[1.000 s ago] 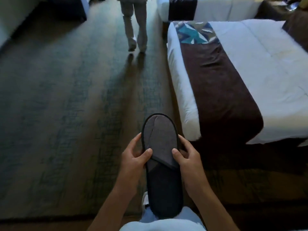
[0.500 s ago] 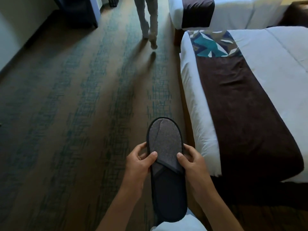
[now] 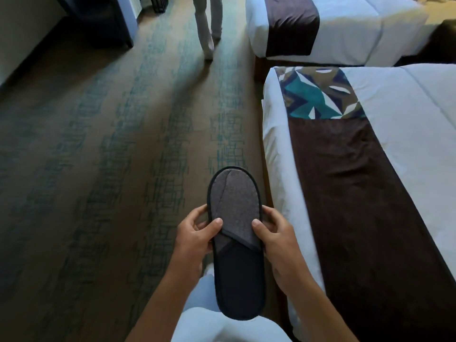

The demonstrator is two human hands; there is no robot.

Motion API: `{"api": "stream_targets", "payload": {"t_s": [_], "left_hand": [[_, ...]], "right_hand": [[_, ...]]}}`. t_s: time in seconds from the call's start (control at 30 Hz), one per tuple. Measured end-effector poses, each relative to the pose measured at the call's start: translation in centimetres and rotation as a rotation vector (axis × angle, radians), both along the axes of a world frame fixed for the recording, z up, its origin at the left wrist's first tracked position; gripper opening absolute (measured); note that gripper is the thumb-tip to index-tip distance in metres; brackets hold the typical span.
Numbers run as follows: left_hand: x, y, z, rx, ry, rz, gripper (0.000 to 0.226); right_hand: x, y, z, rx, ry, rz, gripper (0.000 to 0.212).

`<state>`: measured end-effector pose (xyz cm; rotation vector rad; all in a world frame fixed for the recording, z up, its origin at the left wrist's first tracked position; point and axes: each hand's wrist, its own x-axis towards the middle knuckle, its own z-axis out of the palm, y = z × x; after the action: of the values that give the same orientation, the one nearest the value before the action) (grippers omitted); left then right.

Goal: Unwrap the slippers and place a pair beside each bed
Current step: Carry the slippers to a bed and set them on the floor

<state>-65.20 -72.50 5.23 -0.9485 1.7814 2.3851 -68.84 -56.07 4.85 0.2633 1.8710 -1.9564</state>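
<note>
- I am standing on a brown carpet crossed with blue-green hatching, in a room with two beds along my right side.
- Nearest to me, my own pale trouser leg shows under my arms.
- My left hand grips the left edge of a dark slipper: the thumb lies on top of the grey upper and the fingers curl round beneath the rim.
- My right hand grips the opposite edge the same way, thumb on the upper, fingers wrapped under the side.
- The slipper is held in the air between both hands, bare of any wrapper, toe pointing away from me, heel end over my leg. I cannot tell whether a second slipper sits beneath it.
- Just beside my right hand is the corner of the near bed, white, with a brown runner across it ending in a teal patterned panel.
- Farther off stands the second bed, also white with a brown runner.
- On the carpet beside that far bed, another person's legs in light trousers are in view.
- At top left a dark piece of furniture stands against the wall.
</note>
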Motion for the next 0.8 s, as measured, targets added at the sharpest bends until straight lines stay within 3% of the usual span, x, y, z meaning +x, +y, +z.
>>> {"api": "stream_targets", "payload": {"t_s": [0.3, 0.5, 0.8], "left_hand": [[-20.1, -8.4, -1.7, 0.048, -0.011, -0.015, 0.036], [-34.6, -14.0, 0.3, 0.087, 0.025, -0.090, 0.047], [-52.7, -17.4, -0.5, 0.094, -0.020, -0.112, 0.041]], "right_hand": [[-20.2, -8.5, -1.8, 0.053, 0.048, -0.010, 0.030], [-34.2, -14.3, -0.2, 0.026, 0.086, -0.045, 0.027], [-52.3, -18.4, -1.1, 0.005, -0.004, -0.131, 0.024]]}}
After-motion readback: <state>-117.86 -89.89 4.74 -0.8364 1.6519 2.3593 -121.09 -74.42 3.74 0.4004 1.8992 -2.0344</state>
